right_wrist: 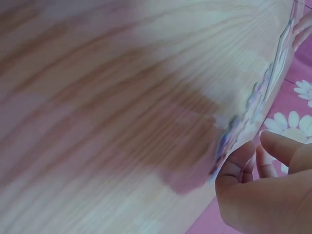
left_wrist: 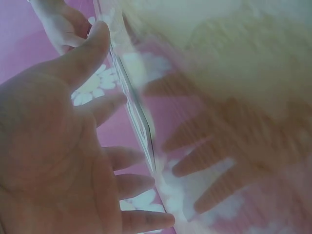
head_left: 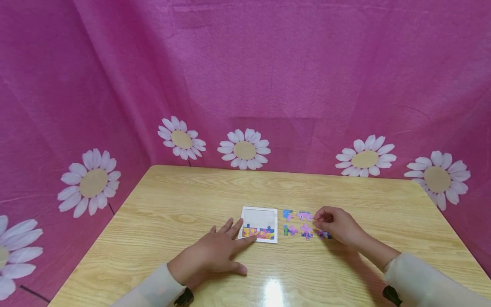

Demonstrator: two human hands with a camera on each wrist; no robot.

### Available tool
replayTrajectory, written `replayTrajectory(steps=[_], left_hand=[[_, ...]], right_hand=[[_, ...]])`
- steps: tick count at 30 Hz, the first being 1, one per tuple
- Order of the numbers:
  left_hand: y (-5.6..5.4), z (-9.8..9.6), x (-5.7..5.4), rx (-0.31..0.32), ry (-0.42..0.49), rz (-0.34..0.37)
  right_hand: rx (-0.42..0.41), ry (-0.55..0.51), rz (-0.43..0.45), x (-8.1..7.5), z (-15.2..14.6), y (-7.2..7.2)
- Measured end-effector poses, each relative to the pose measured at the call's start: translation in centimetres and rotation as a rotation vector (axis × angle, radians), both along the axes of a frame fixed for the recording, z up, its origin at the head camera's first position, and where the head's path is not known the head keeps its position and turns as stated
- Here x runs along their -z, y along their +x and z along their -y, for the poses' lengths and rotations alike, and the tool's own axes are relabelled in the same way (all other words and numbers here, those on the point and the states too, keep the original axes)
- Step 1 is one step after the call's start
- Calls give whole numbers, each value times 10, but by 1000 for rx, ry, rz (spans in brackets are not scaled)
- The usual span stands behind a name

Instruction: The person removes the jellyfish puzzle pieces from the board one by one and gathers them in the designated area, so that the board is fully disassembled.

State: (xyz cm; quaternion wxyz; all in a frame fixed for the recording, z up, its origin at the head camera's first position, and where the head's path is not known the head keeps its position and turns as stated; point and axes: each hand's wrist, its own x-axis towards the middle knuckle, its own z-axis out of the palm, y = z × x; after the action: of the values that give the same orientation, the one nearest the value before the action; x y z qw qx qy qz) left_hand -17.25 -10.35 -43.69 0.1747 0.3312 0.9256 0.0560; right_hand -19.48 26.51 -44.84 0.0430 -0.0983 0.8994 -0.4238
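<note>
A: Pale sleeves (head_left: 426,277) sit closest to my head camera, on the near side of the white frame (head_left: 266,241). How do you read the hands?

B: From my feed, the left hand (head_left: 216,251) is spread, fingertips at the frame's left and near edges. The right hand (head_left: 339,224) is beyond the loose pieces, to the frame's right, fingers curled towards the thumb. I can't tell whether they pinch a piece.

A: And progress?

B: I'd call it under half. The seated pieces (head_left: 267,233) fill the strip along the frame's near side; the far part shows bare backing.

A: What's left?

B: At least five loose pieces (head_left: 306,230), in two rows on the surface (head_left: 184,192) just right of the frame. My right hand view blocks any more.
</note>
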Motion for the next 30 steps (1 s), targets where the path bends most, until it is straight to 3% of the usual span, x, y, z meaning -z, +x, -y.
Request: replayTrajectory(steps=[7, 13, 27, 30], left_hand=[[1, 10, 3, -14, 32, 16], [1, 16, 3, -16, 42, 31], [3, 20, 1, 5, 46, 14], [3, 20, 1, 10, 43, 9]], right_hand=[[-37, -71, 20, -1, 24, -6], [-62, -60, -13, -2, 46, -11], [-107, -113, 65, -1, 95, -20], [-129, -104, 34, 1, 105, -21]])
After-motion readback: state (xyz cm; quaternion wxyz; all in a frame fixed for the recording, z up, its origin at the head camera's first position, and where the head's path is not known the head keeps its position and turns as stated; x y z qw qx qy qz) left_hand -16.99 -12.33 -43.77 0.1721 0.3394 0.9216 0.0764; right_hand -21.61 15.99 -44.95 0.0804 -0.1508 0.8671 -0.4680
